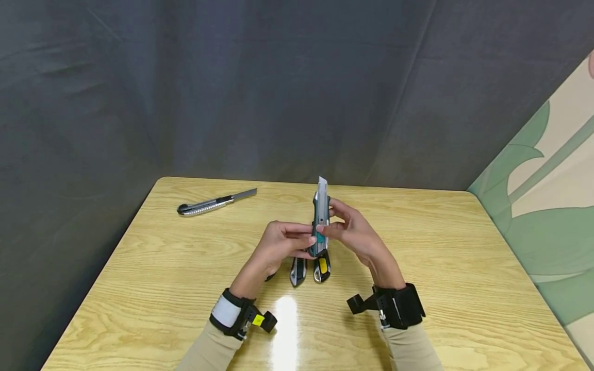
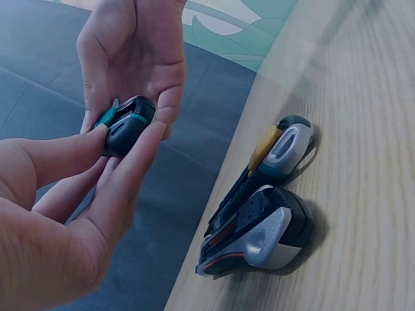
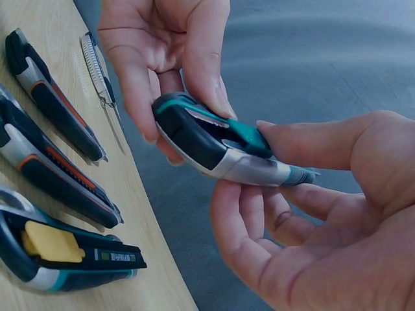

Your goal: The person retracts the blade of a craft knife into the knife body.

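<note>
Both hands hold a teal, black and silver utility knife [image 1: 321, 211] above the table, its blade end pointing away from me. My left hand [image 1: 282, 241] pinches the rounded rear end between thumb and fingers. Farther forward, my right hand [image 1: 356, 232] grips the body, fingers beneath it and thumb at the teal slider [image 3: 249, 137]. Below them on the table lie a utility knife with a yellow slider [image 3: 55, 241] and one with an orange stripe [image 3: 61, 168]. Beside these is another orange-striped knife [image 3: 55, 97], mostly hidden behind my left hand in the head view.
A slim silver utility knife [image 1: 206, 206] with its blade extended lies at the table's back left. The wooden table [image 1: 441, 247] ends at a dark curtain [image 1: 278, 93]. A green and cream patterned panel [image 1: 552, 206] stands on the right.
</note>
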Motion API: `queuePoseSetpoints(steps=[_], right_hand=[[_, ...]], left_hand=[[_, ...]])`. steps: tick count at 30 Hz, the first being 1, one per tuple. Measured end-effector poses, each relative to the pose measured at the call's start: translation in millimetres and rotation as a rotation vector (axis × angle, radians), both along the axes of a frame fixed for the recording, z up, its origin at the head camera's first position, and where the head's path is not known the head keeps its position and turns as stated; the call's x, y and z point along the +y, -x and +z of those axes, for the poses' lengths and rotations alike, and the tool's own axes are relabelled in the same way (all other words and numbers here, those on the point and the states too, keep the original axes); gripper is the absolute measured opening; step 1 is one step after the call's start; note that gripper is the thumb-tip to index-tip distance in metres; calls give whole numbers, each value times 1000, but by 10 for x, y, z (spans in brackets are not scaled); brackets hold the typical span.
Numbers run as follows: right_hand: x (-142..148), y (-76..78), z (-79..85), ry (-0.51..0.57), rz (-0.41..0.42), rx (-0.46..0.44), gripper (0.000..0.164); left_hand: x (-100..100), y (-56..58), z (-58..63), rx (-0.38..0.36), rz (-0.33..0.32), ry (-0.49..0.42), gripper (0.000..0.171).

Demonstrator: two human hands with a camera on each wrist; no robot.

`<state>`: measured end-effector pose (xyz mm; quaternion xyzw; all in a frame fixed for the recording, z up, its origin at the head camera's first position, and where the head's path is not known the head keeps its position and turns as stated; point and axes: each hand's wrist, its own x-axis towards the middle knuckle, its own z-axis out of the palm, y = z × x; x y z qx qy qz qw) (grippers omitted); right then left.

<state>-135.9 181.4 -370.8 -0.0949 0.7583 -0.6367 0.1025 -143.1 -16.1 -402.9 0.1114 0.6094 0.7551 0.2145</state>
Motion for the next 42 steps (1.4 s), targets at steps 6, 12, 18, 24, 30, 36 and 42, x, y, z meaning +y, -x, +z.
queuePoseSetpoints(steps=[6,12,18,24,30,36,42], right_hand=[[-2,-2,7,1,23,-5,57],[26,-14,24,-20,48,-6,61],[58,-30,25,-11,55,4,66],[22,-39,3,23,65,17,67],[-9,-23,-10,38,83,32,67],[-23,-23,-33,75,115,10,73],[-23,-24,-37,77,121,-13,80]], left_hand=[[-4,4,-18,9,-5,-4,27],[28,-10,-22,9,-6,-11,26],[55,-12,-15,17,-18,-20,27],[30,-23,-17,22,14,-6,25],[1,-7,-14,26,24,4,26],[-23,-7,-25,13,27,-1,27],[-31,6,-18,18,27,6,26]])
